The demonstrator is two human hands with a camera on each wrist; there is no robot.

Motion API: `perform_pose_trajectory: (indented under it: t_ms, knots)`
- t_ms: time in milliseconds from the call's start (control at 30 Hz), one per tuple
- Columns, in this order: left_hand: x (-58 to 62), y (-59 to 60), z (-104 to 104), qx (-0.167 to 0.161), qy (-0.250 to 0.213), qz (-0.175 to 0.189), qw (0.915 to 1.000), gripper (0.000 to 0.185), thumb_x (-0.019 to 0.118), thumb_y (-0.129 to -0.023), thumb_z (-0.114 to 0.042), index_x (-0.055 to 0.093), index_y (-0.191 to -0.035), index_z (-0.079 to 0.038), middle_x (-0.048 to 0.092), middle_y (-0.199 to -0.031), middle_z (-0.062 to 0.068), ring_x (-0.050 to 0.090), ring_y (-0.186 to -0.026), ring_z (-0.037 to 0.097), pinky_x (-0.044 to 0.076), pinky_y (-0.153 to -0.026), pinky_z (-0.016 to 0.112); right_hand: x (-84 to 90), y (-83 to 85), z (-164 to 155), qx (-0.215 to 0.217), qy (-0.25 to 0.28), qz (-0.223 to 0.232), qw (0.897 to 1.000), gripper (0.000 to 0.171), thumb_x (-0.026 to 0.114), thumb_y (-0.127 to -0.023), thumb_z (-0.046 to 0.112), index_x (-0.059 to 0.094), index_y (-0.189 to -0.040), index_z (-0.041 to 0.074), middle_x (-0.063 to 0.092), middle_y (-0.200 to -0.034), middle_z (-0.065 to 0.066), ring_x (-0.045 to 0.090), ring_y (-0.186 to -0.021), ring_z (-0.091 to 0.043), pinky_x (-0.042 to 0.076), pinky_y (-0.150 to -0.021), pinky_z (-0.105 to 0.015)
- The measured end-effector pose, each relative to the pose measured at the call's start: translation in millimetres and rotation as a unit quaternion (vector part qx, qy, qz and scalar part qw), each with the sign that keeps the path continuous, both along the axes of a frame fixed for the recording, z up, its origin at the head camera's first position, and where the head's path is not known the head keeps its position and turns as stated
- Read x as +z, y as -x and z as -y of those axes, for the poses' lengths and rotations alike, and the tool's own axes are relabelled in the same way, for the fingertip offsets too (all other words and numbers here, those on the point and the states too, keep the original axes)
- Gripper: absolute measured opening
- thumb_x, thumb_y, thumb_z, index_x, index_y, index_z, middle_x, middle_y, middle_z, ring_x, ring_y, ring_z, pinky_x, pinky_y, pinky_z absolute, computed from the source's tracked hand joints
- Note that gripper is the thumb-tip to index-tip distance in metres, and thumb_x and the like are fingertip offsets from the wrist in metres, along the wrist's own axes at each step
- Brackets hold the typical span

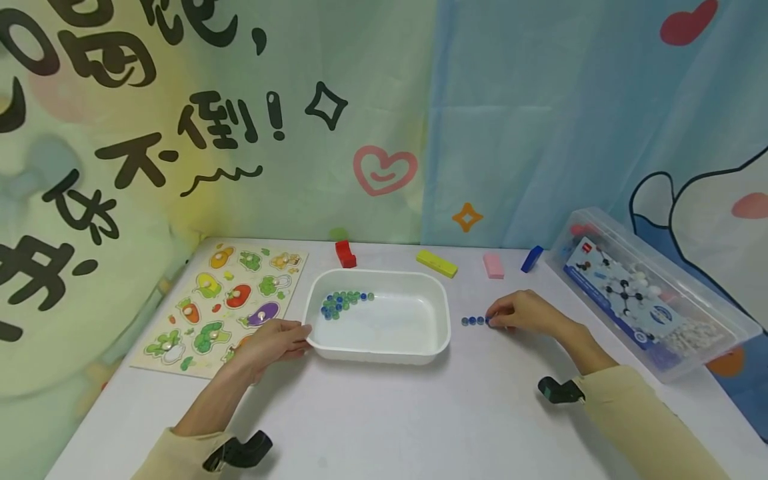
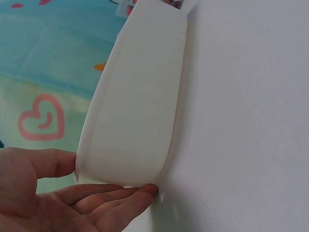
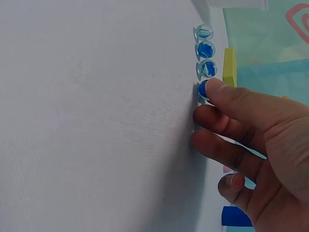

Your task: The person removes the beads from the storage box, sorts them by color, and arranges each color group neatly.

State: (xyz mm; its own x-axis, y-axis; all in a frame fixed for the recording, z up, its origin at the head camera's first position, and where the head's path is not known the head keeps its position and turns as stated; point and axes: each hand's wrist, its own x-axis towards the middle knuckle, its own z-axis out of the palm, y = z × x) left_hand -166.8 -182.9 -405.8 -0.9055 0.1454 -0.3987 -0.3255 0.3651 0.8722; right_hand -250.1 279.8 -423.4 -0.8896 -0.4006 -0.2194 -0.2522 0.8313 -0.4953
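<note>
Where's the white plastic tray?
In the head view, the white plastic tray is near the middle, the left hand touching its left end, a blue glass marble row to its right.

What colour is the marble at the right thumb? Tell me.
Deep blue where the marble shows past the right hand; clearest in the right wrist view.

Glassy marbles (image 3: 206,50), smooth plastic tray (image 1: 396,320)

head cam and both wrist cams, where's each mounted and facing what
Head: on the head, facing forward and down at tray and marble row; left hand, right hand and sleeves show.
Left wrist: on that wrist, facing the tray's outer side; left hand shows.
Right wrist: on that wrist, facing the marble row; right hand shows.
Shared: head and right wrist show the marble row.
</note>
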Motion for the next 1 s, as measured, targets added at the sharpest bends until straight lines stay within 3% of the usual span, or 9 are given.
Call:
perform_pose_trajectory:
  t_ms: [200,467,633,733,867,1000]
  knots:
    - [0.0,-1.5,1,-0.005,-0.005,-0.001,1.0,0.04,0.052,-0.1,-0.02,0.057,-0.127,0.01,0.064,-0.126,0.023,0.065,-0.115,0.031,0.055,-0.097,0.039,-1.4,-0.2,3,-0.017,-0.008,0.013,1.0,0.017,0.069,-0.089,0.019,0.073,-0.103,0.009,0.064,-0.076,0.004,0.053,-0.067,-0.012,0.046,-0.064,-0.023]
    - [0.9,-1.4,1,-0.008,-0.005,-0.005,0.9999,0.039,0.052,-0.1,-0.02,0.059,-0.124,0.01,0.065,-0.123,0.022,0.066,-0.113,0.03,0.054,-0.097,0.039,3.1,1.4,-3,-0.009,0.003,0.002,1.0,0.019,0.066,-0.091,0.019,0.073,-0.106,0.009,0.067,-0.079,0.003,0.057,-0.068,-0.013,0.047,-0.061,-0.024]
    - [2.2,-1.0,1,-0.013,-0.005,-0.007,0.9999,0.04,0.053,-0.1,-0.021,0.058,-0.125,0.01,0.065,-0.124,0.022,0.065,-0.113,0.031,0.054,-0.098,0.04,21.1,5.5,-4,-0.017,0.006,-0.009,1.0,0.023,0.063,-0.094,0.02,0.071,-0.111,0.006,0.069,-0.082,-0.003,0.058,-0.068,-0.014,0.048,-0.058,-0.024]
    - [2.6,-1.1,1,-0.012,-0.003,-0.008,0.9999,0.039,0.052,-0.1,-0.02,0.058,-0.125,0.01,0.065,-0.124,0.022,0.065,-0.113,0.031,0.054,-0.098,0.04,37.0,11.3,4,-0.008,0.006,-0.017,1.0,0.025,0.062,-0.095,0.02,0.069,-0.113,0.005,0.07,-0.086,-0.007,0.059,-0.069,-0.014,0.052,-0.062,-0.027]
    - [1.1,-0.6,2,-0.01,-0.003,-0.007,0.9999,0.039,0.052,-0.1,-0.02,0.058,-0.125,0.01,0.064,-0.124,0.022,0.065,-0.114,0.03,0.054,-0.098,0.039,60.8,20.5,28,0.009,-0.002,-0.025,1.0,0.027,0.061,-0.095,0.022,0.069,-0.115,0.006,0.072,-0.091,-0.009,0.06,-0.071,-0.014,0.055,-0.066,-0.03]
    - [-0.5,0.0,1,-0.002,-0.003,-0.003,1.0,0.038,0.052,-0.1,-0.02,0.059,-0.124,0.009,0.065,-0.123,0.021,0.065,-0.113,0.029,0.054,-0.098,0.038,79.7,30.2,63,0.039,-0.012,-0.032,0.999,0.027,0.061,-0.096,0.023,0.069,-0.116,0.007,0.072,-0.091,-0.006,0.063,-0.072,-0.016,0.054,-0.062,-0.027]
